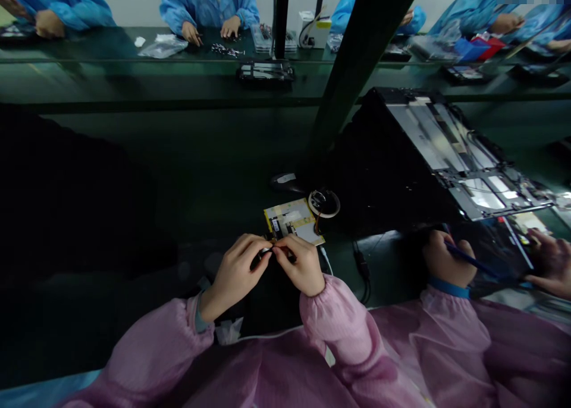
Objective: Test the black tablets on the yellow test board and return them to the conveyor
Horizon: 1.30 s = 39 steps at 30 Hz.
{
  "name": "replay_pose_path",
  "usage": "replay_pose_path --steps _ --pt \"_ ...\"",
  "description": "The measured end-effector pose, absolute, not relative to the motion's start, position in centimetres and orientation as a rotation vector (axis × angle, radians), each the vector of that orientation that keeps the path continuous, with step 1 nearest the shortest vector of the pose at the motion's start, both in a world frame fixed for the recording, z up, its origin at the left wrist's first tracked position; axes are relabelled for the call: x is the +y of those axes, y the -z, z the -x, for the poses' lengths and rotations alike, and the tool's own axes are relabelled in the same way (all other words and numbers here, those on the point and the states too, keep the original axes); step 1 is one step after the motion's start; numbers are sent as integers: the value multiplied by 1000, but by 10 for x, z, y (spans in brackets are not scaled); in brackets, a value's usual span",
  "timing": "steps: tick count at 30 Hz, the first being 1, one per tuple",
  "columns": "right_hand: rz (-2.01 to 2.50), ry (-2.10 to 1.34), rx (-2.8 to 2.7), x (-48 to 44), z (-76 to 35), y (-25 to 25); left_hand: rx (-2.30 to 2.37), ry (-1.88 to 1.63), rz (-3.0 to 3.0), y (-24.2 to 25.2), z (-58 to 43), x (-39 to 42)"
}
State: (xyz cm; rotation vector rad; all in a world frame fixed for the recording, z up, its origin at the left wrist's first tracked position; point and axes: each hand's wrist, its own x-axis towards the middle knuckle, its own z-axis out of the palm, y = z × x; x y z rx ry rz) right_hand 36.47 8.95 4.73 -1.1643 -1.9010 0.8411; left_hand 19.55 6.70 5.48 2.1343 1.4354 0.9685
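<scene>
My left hand and my right hand meet with fingertips almost touching, each in a pinch. Something small and dark with a pale patch shows at the fingertips, too small to name. Just beyond them lies a flat, pale battery-like pack with yellow tape along its edges and a printed label. Thin coloured wires run from its right side towards a round white-rimmed dish. A white cable lies by my right wrist.
A tall stack of black frames or panels stands to the right, beside a slanted dark post. A co-worker's hand holds a blue pen-like tool at right. A computer mouse lies behind the pack. People in blue work across the bench.
</scene>
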Motion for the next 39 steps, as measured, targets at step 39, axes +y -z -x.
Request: replay_pose_path --steps 39 --pt "1087 -577 -2142 87 -367 -46 1438 -913 -2207 -55 -197 65"
